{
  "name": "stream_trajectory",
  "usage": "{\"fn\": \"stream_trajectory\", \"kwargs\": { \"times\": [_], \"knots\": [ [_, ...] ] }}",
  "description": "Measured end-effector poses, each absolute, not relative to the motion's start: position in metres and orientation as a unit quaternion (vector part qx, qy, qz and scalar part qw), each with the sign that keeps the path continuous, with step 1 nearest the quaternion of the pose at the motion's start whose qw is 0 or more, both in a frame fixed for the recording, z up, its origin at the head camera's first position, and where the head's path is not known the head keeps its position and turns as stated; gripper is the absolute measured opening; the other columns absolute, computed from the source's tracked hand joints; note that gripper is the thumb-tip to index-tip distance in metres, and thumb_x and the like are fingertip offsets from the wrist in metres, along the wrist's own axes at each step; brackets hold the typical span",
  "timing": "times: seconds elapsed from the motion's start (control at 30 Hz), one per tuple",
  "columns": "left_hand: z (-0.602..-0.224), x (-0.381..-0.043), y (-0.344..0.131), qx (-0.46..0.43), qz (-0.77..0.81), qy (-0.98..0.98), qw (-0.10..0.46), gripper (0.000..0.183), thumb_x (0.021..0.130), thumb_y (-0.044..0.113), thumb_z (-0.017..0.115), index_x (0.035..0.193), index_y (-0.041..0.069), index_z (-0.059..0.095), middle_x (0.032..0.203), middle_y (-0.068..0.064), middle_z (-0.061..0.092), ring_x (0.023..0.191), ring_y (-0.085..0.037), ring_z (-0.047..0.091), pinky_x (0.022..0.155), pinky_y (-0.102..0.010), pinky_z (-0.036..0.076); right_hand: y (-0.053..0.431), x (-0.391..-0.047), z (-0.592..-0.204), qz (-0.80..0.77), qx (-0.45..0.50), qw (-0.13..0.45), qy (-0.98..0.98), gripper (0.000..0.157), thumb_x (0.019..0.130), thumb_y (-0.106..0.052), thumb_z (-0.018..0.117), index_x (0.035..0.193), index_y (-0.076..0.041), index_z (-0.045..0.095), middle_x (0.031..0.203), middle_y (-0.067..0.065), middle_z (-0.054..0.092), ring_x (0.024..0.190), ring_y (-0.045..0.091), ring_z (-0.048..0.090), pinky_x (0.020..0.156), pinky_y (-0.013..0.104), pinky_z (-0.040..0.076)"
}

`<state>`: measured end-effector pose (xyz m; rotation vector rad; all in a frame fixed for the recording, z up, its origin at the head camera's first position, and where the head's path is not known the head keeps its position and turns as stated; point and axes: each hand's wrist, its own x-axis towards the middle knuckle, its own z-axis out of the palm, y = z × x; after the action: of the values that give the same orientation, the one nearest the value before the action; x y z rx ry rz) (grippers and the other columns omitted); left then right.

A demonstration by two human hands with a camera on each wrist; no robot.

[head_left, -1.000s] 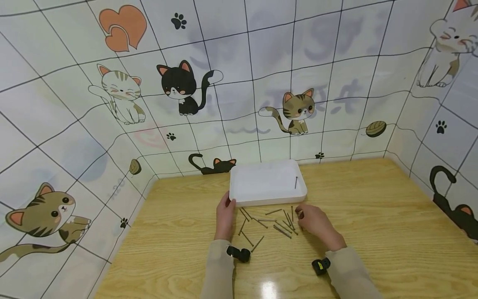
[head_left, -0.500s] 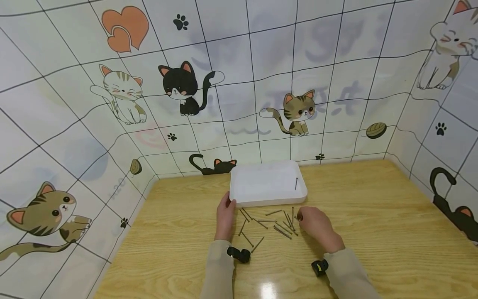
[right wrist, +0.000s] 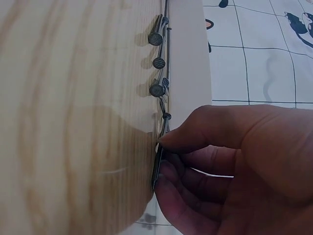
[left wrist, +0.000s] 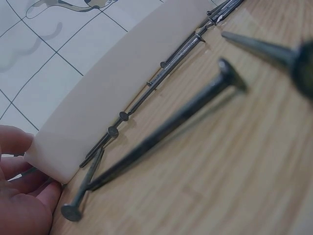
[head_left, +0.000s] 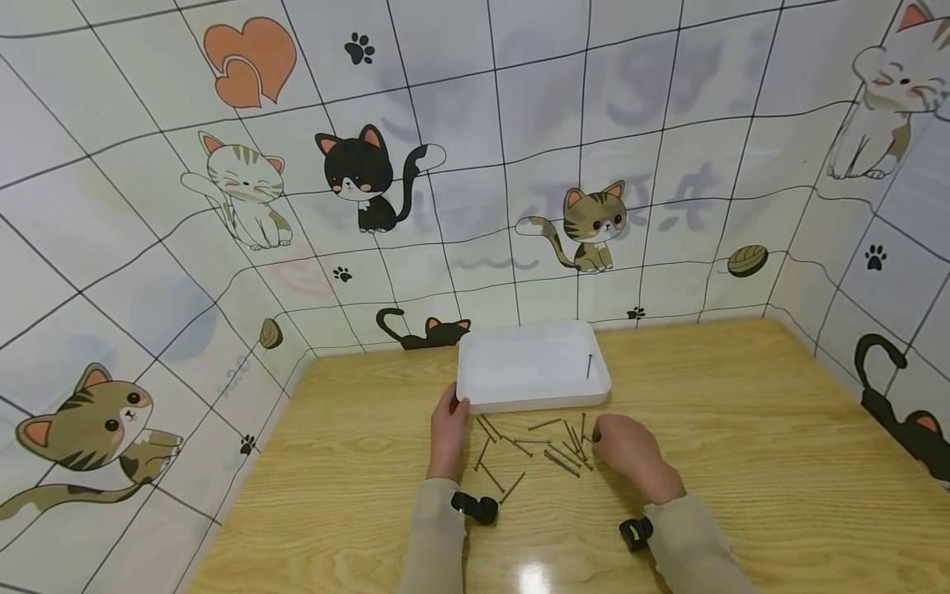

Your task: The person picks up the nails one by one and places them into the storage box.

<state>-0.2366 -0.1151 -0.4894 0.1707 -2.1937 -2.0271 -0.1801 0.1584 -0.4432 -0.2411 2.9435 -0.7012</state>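
there is room to reach into the white tray (head_left: 519, 367) from above. just behind it, the wall (head_left: 549, 293) is in the way. in front of it, loose nails (head_left: 562, 462) and the right hand (head_left: 631, 452) block the way. the left hand (head_left: 448, 437) blocks its front left corner. right of it, the table (head_left: 705, 371) has lots of room.

White plastic tray (head_left: 519, 367) sits flat — rectangular, low walls, rounded corners — w/ its near-left corner gripped by the left hand (head_left: 448, 437). Single nail (head_left: 590, 366) lies inside by the R wall, running front to back. Loose nails (head_left: 562, 462), dark grey metal w/ round flat heads, are scattered in front of the tray at mixed angles, some touching or crossing, densest toward the R. The right hand (head_left: 629, 452) pinches another nail (right wrist: 157, 164) at that R end, mostly hidden in the head view.
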Motion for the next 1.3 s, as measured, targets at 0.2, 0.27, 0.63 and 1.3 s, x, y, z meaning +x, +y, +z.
{"fn": "stream_trajectory", "kwargs": {
  "times": [0.2, 0.27, 0.63, 1.3],
  "knots": [
    [-0.490, -0.237, -0.116, 0.057, -0.676, -0.731, 0.076, 0.047, 0.093, 0.024, 0.048, 0.136, 0.012, 0.037, 0.135, -0.001, 0.040, 0.125, -0.015, 0.033, 0.101, -0.035, 0.028, 0.158, -0.180, -0.443, -0.229, -0.080, 0.053, 0.969, 0.011, 0.073, -0.002, 0.059, 0.082, -0.004, 0.067, 0.082, 0.006, 0.063, 0.064, 0.015, 0.052, 0.054, 0.033, 0.044],
    [-0.490, -0.237, -0.116, 0.060, -0.673, -0.733, 0.076, 0.046, 0.092, 0.024, 0.048, 0.136, 0.012, 0.038, 0.135, -0.001, 0.040, 0.125, -0.015, 0.033, 0.101, -0.035, 0.028, 0.158, -0.180, -0.443, -0.229, -0.080, 0.052, 0.969, 0.011, 0.073, -0.002, 0.059, 0.081, -0.004, 0.066, 0.081, 0.006, 0.062, 0.062, 0.015, 0.050, 0.053, 0.032, 0.043],
    [-0.491, -0.238, -0.116, 0.057, -0.673, -0.733, 0.077, 0.046, 0.093, 0.023, 0.048, 0.136, 0.011, 0.038, 0.135, -0.001, 0.040, 0.124, -0.015, 0.034, 0.101, -0.035, 0.028, 0.162, -0.181, -0.445, -0.248, -0.076, 0.043, 0.965, 0.010, 0.077, -0.006, 0.059, 0.086, -0.003, 0.063, 0.084, 0.007, 0.061, 0.069, 0.019, 0.054, 0.059, 0.037, 0.045],
    [-0.490, -0.238, -0.116, 0.057, -0.685, -0.722, 0.074, 0.046, 0.093, 0.021, 0.048, 0.136, 0.012, 0.038, 0.136, -0.001, 0.039, 0.125, -0.016, 0.033, 0.101, -0.035, 0.027, 0.183, -0.188, -0.452, -0.388, -0.056, 0.069, 0.918, 0.035, 0.080, -0.001, 0.050, 0.115, 0.000, 0.055, 0.077, 0.005, 0.058, 0.055, 0.015, 0.049, 0.050, 0.029, 0.039]
  ]
}}
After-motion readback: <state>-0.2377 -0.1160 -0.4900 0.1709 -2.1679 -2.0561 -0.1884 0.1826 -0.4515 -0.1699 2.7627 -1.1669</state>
